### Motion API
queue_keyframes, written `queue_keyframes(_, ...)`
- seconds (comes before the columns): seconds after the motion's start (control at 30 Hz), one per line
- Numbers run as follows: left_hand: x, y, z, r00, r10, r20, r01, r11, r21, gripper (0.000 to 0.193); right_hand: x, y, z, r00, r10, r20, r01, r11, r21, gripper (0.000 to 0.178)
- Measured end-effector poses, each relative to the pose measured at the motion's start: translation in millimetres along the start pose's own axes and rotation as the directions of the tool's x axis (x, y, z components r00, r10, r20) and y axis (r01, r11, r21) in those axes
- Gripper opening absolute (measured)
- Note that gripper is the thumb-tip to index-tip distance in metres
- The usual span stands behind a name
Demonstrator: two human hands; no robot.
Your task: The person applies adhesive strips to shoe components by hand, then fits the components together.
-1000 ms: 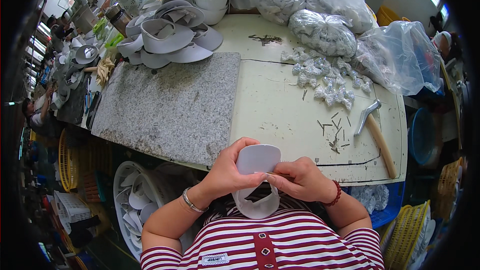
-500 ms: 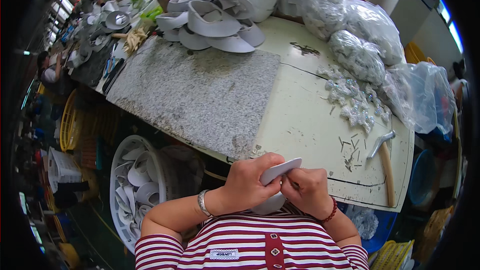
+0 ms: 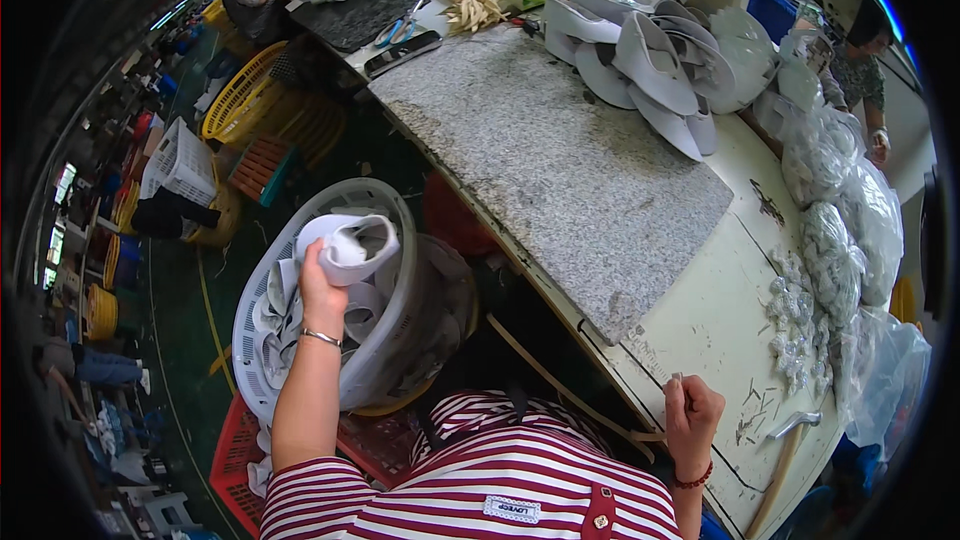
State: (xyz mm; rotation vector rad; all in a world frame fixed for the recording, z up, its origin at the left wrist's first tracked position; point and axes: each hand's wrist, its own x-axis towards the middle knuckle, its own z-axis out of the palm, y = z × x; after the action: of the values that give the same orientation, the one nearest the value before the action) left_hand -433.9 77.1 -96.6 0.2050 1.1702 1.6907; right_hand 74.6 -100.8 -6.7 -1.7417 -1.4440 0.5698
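My left hand (image 3: 322, 285) grips a white shoe upper (image 3: 345, 272), a curved piece with an open loop, held over the white laundry-style basket (image 3: 385, 365) on my left. More white pieces of the same kind (image 3: 275, 340) fill that basket. Near the table's front edge my right hand (image 3: 694, 418) is closed, thumb and finger pinched. A tiny greyish bit shows at its fingertips, too small to name. A hammer (image 3: 779, 475) with a wooden handle lies close to this hand, beside scattered thin metal pins (image 3: 750, 415).
A grey stone slab (image 3: 560, 160) covers much of the table, with a pile of white uppers (image 3: 640, 65) at its far end. Clear sparkling ornaments (image 3: 795, 310) and plastic bags (image 3: 868, 230) line the right side. A red crate (image 3: 235, 470) stands below the basket.
My hands have parted. The left has swung out to the basket with the white upper; the right has stayed by the table edge, pinched. My view has turned left.
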Motion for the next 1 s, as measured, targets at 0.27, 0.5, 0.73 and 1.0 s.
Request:
queue_keyframes(0.27, 2.1, 40.4, -277.3, 0.49, 0.182, -0.853, -0.013, 0.979, 0.201, 0.063, 5.4, 3.6, 3.0, 0.999, -0.006, 0.039, 0.007, 1.0, -0.006, 0.026)
queue_keyframes(0.5, 18.1, 14.0, -139.3, 0.498, 0.837, -0.228, 0.108, 0.2, 0.974, 0.072, 9.5, -0.9, 5.1, 0.997, -0.062, 0.046, 0.066, 0.993, -0.093, 0.022)
queue_keyframes(0.73, -2.2, -69.2, 236.3, 0.17, 0.465, 0.869, -0.893, -0.3, 0.336, 0.063, 7.6, 3.9, 4.2, 0.995, -0.09, -0.036, 0.086, 0.992, -0.097, 0.025)
queue_keyframes(1.0, -27.9, -135.6, 445.5, -0.264, 0.01, 0.964, -0.668, -0.724, -0.175, 0.064, 11.4, -3.5, 4.6, 0.995, -0.092, -0.036, 0.088, 0.99, -0.113, 0.022)
